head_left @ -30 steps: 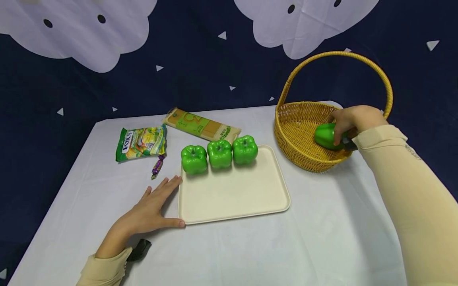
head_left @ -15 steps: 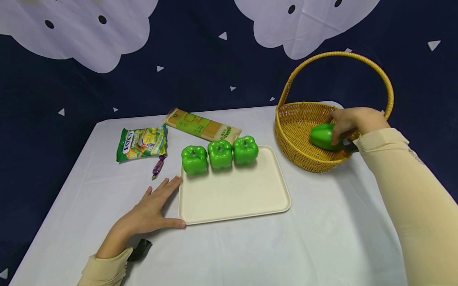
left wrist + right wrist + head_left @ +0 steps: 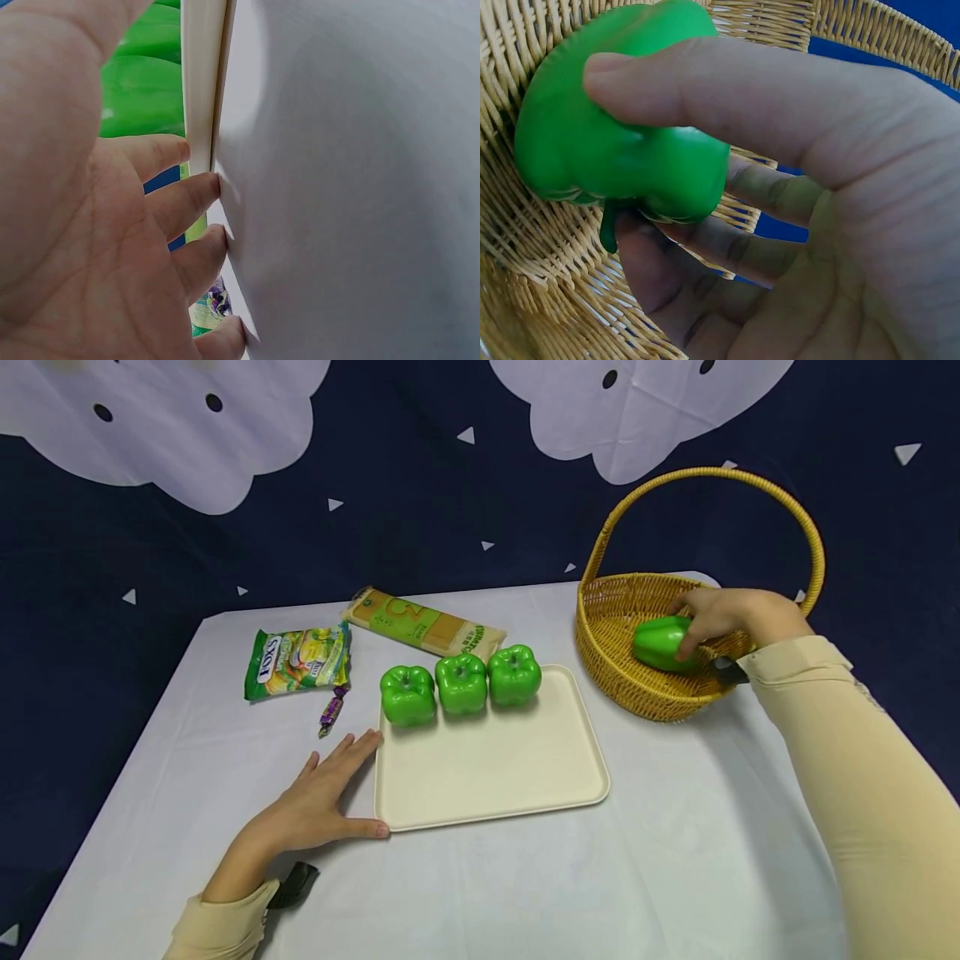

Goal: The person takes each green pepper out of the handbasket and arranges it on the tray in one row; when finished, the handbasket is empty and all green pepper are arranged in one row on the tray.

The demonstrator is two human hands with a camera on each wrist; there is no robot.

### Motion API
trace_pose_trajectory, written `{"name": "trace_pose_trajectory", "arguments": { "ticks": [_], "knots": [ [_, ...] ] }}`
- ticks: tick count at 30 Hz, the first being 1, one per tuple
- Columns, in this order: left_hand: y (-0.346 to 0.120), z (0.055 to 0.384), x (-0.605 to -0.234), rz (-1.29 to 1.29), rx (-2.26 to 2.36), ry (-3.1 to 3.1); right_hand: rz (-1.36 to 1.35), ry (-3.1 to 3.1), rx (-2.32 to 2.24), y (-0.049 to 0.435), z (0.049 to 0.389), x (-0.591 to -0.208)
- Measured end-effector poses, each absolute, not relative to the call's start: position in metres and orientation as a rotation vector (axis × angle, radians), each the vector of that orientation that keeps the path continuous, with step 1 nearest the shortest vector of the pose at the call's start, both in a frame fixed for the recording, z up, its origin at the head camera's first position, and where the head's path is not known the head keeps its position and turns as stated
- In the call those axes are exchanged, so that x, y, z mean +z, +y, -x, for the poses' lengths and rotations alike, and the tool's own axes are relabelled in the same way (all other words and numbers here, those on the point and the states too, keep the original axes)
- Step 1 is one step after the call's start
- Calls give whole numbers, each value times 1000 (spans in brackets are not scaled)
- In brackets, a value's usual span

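Note:
In the head view my right hand (image 3: 733,613) reaches into the wicker basket (image 3: 637,695) and grips a green bell pepper (image 3: 660,643) low inside it. Seen from the right wrist, the thumb (image 3: 641,90) lies across this pepper and the other fingers curl behind it, near its dark green stem. My left hand (image 3: 303,810) spreads its fingers on the table, with thumb and fingertips at the left edge of the cream tray (image 3: 495,777). Three more green bell peppers, a left one (image 3: 407,695), a middle one (image 3: 461,683) and a right one (image 3: 513,675), sit in a row along the tray's far side.
Behind the tray lies a long noodle packet (image 3: 423,622). A green candy bag (image 3: 297,662) and a purple wrapped candy (image 3: 332,711) are at the left. The basket's tall handle (image 3: 705,472) arches up at the back right of the white-covered table (image 3: 525,893).
Inside the basket, my right hand has shifted the bell pepper a little to the left. My left hand and the three peppers on the tray have stayed in place.

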State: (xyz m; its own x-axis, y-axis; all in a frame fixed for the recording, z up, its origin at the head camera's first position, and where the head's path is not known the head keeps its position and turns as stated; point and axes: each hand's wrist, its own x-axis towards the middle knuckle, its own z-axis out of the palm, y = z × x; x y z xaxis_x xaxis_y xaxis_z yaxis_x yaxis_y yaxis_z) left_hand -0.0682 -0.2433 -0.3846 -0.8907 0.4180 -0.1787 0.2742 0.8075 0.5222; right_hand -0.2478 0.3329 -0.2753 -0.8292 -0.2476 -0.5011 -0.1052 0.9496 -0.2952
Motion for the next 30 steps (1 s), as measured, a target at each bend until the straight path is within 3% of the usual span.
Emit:
{"name": "trace_pose_trajectory", "arguments": {
  "ticks": [30],
  "knots": [
    [-243,67,-386,-536,721,2712,223,2616,-382,332,239,-283]
  ]
}}
